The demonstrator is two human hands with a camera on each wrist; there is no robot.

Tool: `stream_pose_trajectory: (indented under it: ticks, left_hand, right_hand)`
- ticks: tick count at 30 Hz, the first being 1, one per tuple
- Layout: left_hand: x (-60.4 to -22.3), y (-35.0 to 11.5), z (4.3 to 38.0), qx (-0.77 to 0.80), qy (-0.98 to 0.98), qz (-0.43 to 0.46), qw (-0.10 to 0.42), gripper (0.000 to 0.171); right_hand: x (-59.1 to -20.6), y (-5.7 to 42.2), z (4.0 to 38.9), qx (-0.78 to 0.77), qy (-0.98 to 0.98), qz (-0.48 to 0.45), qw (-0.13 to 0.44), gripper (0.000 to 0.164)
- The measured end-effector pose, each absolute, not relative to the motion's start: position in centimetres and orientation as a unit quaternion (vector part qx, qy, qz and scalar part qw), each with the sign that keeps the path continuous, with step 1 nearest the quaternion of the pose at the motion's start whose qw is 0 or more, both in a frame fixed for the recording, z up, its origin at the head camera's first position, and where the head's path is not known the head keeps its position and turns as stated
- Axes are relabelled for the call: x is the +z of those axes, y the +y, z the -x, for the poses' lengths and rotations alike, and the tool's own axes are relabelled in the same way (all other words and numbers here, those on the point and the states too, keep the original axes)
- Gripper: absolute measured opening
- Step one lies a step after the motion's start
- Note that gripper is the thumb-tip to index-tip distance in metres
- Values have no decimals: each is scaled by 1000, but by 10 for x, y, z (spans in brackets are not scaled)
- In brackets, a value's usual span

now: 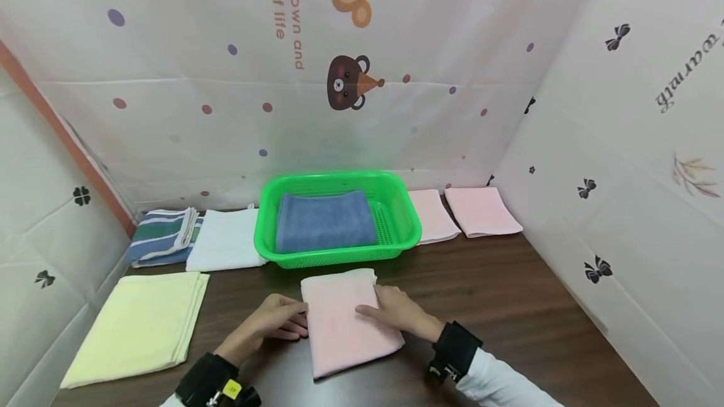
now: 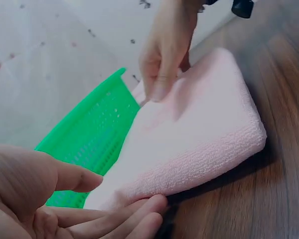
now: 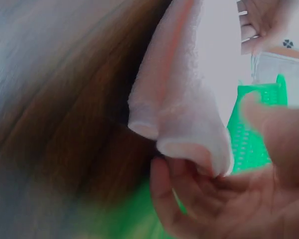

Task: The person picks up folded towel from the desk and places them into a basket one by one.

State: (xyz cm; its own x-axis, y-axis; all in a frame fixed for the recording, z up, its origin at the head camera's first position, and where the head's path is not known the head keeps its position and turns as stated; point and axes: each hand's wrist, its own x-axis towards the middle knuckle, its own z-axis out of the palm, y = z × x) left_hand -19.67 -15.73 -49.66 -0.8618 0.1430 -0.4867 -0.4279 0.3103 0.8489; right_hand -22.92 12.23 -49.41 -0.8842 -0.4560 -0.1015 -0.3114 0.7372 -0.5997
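A folded pink towel (image 1: 345, 325) lies on the table between both hands, its layered edge showing in the right wrist view. My right hand (image 1: 398, 313) pinches its right side, thumb on top and fingers beneath the edge; the left wrist view also has this right hand (image 2: 167, 55) on the cloth. At the towel's left edge is my left hand (image 1: 277, 318). Its fingers (image 2: 134, 219) are extended and touch the lower edge, while the thumb stands apart. Just behind the towel, a green basket (image 1: 339, 260) holds a folded blue towel (image 1: 325, 223).
A yellow folded cloth (image 1: 141, 319) lies at the left. Behind it are a striped towel (image 1: 164, 234) and a white towel (image 1: 226, 240). Two pink towels, one partly behind the basket (image 1: 432, 215) and another pink towel (image 1: 483, 211), lie at right. Patterned curtains (image 1: 226, 112) enclose the table.
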Motion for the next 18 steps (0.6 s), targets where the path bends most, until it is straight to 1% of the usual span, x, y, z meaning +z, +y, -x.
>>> stream_pose_trajectory:
  ticks: [2,4,7,10,12,14,18]
  left_hand:
    - [-499,-160,197,595,754,111,255,41]
    - [-501,-161,198,614,733,116,270,42]
    - [-502,-157,199,638,705,112,289,38]
    - [-503,-151,200,642,702,100,293,30]
    - [-503,-147,200,634,712,95,286,26]
    - [-503,-143,200,627,720,97,280,24]
    - [-503,-141,200,629,719,115,272,24]
  right_hand:
    - [-496,120,227,-290,935,172,110,48]
    - [-498,118,227,-274,948,136,90,55]
    - [-502,116,229,-224,966,115,56,63]
    - [-503,113,233,-204,971,116,44,58]
    - [-501,112,235,-209,969,116,56,54]
    - [-499,111,238,-213,967,120,75,56]
    - [-497,110,243,-209,961,137,115,55]
